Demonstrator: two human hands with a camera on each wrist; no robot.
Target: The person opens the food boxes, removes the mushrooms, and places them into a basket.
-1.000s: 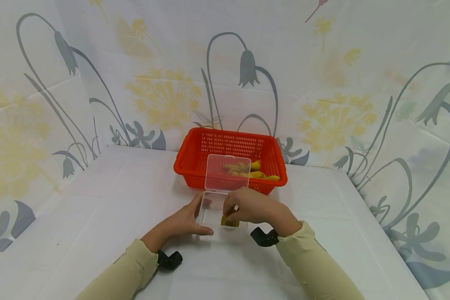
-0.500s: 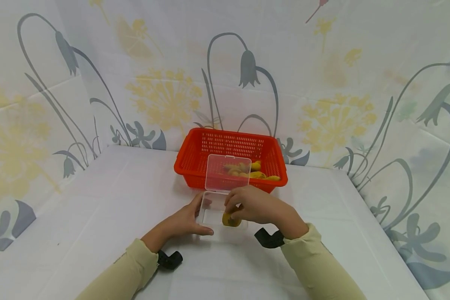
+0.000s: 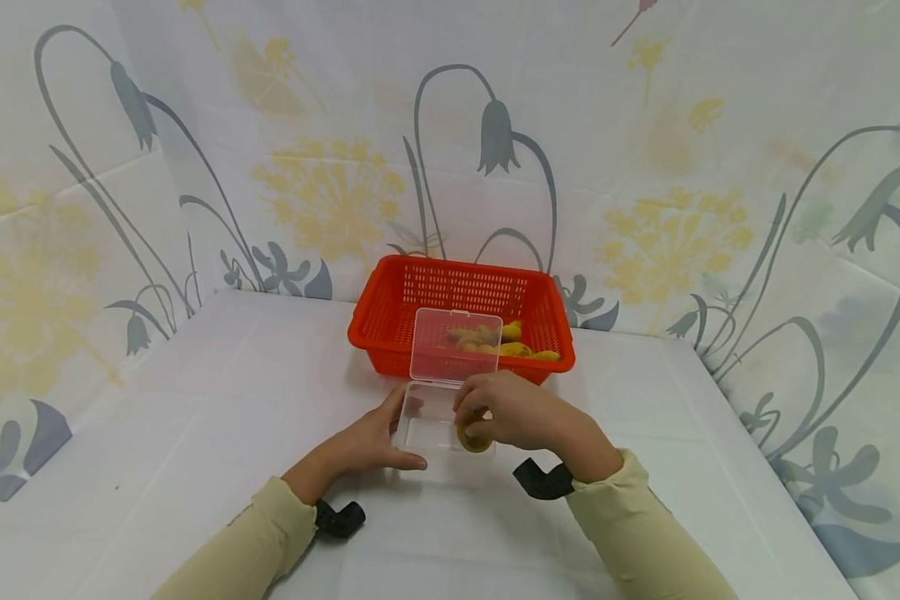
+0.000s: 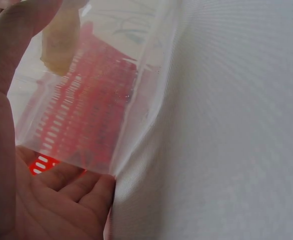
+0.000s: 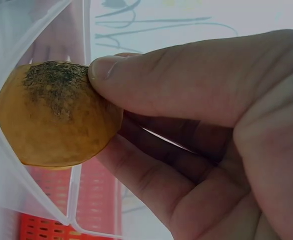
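Observation:
A clear plastic box [image 3: 429,435] stands with its hinged lid [image 3: 456,346] raised. My left hand [image 3: 369,437] grips the box's left side, thumb along the front and fingers behind. In the left wrist view its fingers [image 4: 94,195] reach the box wall. My right hand [image 3: 510,414] pinches a rounded yellow-orange fruit [image 5: 56,125] with a dark speckled patch on its end. It holds the fruit inside the right part of the box, close to the front wall. Thumb [image 5: 151,82] and fingers clasp the fruit from opposite sides.
Right behind the box sits a red slotted plastic basket [image 3: 382,333] holding several yellow fruits [image 3: 515,349] in its right part. The raised lid overlaps the basket in the head view. White cloth covers the table [image 3: 232,400], and a flower-printed curtain [image 3: 330,108] hangs around it.
My right hand has shifted slightly right with the fruit, which has turned so its rounded end shows more. The left hand, box and basket stay where they were.

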